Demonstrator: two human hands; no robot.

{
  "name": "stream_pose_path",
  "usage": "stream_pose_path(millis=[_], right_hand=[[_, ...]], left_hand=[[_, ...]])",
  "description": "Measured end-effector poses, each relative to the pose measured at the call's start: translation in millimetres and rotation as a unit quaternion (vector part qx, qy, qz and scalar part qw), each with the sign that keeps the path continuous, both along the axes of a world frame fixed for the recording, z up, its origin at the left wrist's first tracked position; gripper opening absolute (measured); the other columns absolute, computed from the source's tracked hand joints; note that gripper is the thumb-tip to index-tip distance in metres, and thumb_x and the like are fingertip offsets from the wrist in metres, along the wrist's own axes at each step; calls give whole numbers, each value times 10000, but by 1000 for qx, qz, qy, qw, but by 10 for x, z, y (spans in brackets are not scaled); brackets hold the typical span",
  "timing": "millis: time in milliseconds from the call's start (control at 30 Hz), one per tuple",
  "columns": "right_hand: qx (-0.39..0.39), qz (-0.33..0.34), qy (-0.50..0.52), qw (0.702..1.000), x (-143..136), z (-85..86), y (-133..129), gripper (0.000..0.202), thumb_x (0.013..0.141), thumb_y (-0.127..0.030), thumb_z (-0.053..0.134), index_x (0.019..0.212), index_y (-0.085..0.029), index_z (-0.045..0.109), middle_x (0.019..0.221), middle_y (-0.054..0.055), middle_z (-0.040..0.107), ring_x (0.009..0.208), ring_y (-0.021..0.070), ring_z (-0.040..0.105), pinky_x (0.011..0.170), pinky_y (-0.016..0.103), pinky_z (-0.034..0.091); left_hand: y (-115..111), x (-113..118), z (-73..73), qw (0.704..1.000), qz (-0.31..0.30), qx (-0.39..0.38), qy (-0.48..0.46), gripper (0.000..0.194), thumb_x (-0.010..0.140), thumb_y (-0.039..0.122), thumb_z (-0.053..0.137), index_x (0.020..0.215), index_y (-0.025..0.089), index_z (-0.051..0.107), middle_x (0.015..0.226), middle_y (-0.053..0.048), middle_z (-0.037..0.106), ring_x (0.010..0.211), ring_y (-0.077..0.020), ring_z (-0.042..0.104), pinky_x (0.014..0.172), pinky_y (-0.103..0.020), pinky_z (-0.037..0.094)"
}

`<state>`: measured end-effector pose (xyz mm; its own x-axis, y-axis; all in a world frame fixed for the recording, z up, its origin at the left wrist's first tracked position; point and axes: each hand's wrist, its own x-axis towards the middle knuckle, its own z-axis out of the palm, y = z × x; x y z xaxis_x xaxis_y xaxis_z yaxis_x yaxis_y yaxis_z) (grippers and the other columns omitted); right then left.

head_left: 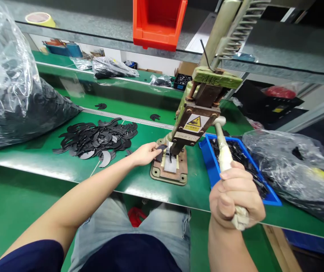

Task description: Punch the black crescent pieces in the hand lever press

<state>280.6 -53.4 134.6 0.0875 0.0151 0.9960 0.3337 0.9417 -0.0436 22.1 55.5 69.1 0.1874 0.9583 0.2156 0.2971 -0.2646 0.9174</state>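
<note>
A green hand press (pixel 197 109) stands on the bench, a yellow warning label on its front. My right hand (pixel 237 196) is wrapped round the taped press lever (pixel 224 153), which points down toward me. With thumb and fingers my left hand (pixel 146 153) pinches a thin black plastic piece (pixel 160 151) at the left side of the press base (pixel 167 173). Above the base's light metal plate, the ram comes down close to a small dark part. To the left of that hand lies a loose pile of black curved pieces (pixel 99 138).
A blue bin (pixel 211 166) of black parts sits right of the press, beside a clear plastic bag (pixel 295 166). At left stands a large bag (pixel 22 102) of dark pieces. Overhead, a shelf (pixel 93 32) carries a red bin (pixel 158 28) and a tape roll (pixel 39 19).
</note>
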Motion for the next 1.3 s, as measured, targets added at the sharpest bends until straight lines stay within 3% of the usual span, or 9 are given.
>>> stream_pose_path(millis=[400,733,1100,1200,1300], right_hand=[[42,20,44,998,-92,15,81,416,886,-332,713,578,-219,456,579,-39,533,663,166,592,904,552,538],[39,17,53,998,-105,27,84,496,854,-321,735,547,-190,367,555,-55,506,647,135,577,898,495,530],[63,16,89,994,-152,-3,148,490,840,-335,713,534,-219,349,514,-49,428,590,138,516,852,496,535],[66,30,94,993,-160,98,147,431,845,-344,730,571,-239,415,527,-52,431,585,140,523,845,485,543],[82,58,92,991,-168,430,133,174,827,-383,781,805,-273,648,645,-44,511,634,156,579,791,452,546]], left_hand=[[174,82,-60,997,-34,-33,-69,300,895,427,761,837,171,617,707,-5,671,579,-121,622,591,-237,521],[156,131,21,998,3,-59,-15,258,901,382,776,862,195,603,678,18,690,544,-121,654,477,-193,495],[318,146,143,971,-61,-227,-38,372,889,415,832,800,181,557,561,-15,692,503,-155,710,480,-210,547],[276,162,147,959,-51,-270,-70,395,886,432,839,820,192,531,556,-21,704,488,-151,712,477,-193,541],[211,191,133,959,-42,-263,-94,390,901,426,827,843,191,522,564,-23,707,493,-144,714,477,-178,534]])
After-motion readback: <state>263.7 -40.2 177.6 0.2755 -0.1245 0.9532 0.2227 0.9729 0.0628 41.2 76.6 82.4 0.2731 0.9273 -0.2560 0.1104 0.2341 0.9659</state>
